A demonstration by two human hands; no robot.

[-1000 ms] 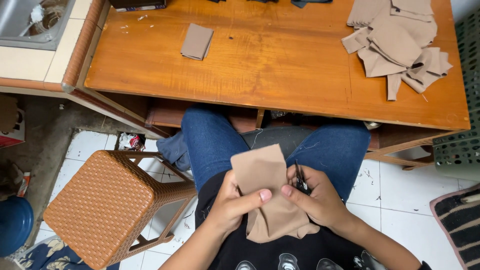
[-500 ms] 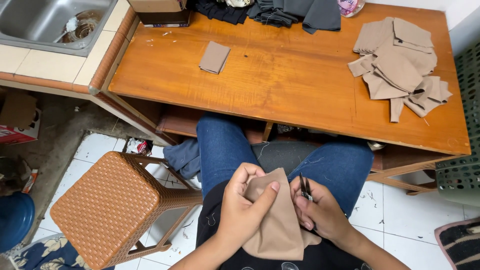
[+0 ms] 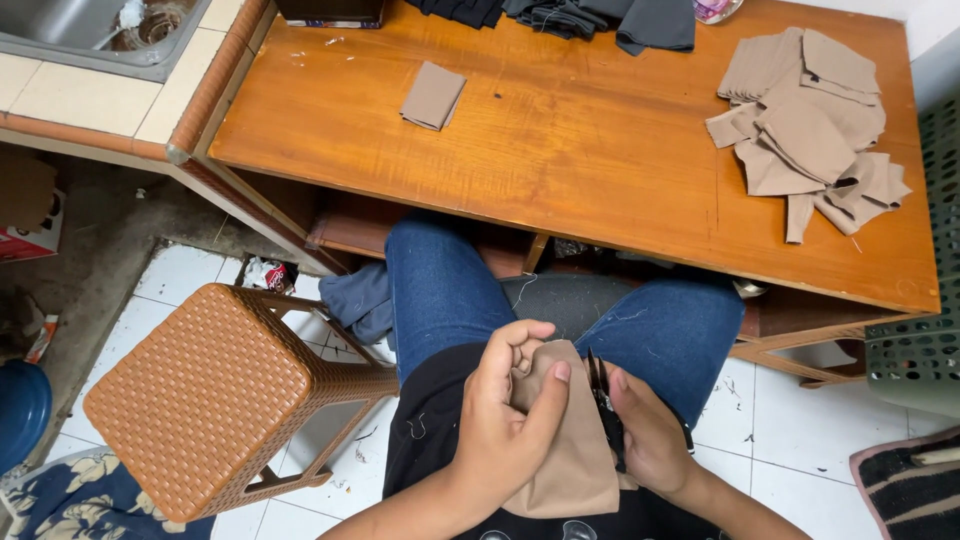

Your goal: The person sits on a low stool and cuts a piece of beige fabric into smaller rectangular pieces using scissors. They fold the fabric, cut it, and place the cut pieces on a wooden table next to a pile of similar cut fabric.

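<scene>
Left hand [image 3: 505,420] is curled shut on a tan cloth piece [image 3: 565,450], thumb on its front face, fingers bunching the top edge. Right hand [image 3: 650,440] is closed round small black snips [image 3: 603,405], blades pointing up, right at the cloth's right edge. Cloth sits over the lap, above the jeans [image 3: 440,290], well below and in front of the table's near edge; long axis runs approx. up-down in view, top end toward the table [image 3: 560,150], bottom end hanging toward the black shirt. Room: lap area is open betw. table's near edge and body; wicker stool [image 3: 220,395] stands just left of the left knee, green crate [image 3: 925,330] off the table's right end. On the table: one folded tan piece [image 3: 433,96] near the far-left corner, w/ a wide bare middle; a loose pile of tan pieces [image 3: 805,125] at the right end, reaching near the right edge; dark cloth [image 3: 590,18] along the far edge. Sink [image 3: 95,30] sits past the table's left edge.
</scene>
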